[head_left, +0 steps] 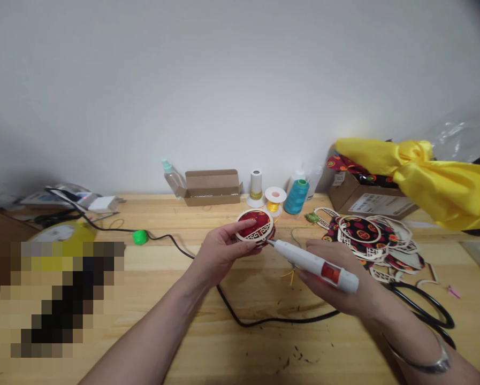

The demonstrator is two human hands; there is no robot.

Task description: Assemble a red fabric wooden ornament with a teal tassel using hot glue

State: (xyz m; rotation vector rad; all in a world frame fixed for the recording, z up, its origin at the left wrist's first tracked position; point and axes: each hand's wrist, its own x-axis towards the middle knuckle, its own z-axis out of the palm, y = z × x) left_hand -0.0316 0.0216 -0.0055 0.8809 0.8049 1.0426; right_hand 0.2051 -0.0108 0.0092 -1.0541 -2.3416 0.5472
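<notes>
My left hand (pixel 219 248) is closed on a round fabric ornament (pixel 251 225), dark red with a pale wooden ring and a cut-out lattice along its lower edge. The thumb lies along the front rim and a finger stretches over the red cloth. My right hand (pixel 328 278) grips a white glue pen (pixel 304 260), pen-shaped with a red window on its body. Its metal tip is at the ornament's right edge; whether it touches, I cannot tell. Below the pen, a yellow tassel-like thread (pixel 290 275) shows near my right fingers.
Wooden rings and patterned cloth pieces (pixel 360 230) lie piled at right, before a cardboard box (pixel 368 198) with yellow cloth (pixel 428 182). Thread spools (pixel 296 198), an open brown box (pixel 212 187) and a bottle (pixel 173 179) line the wall. A black cable (pixel 264 321) crosses the table.
</notes>
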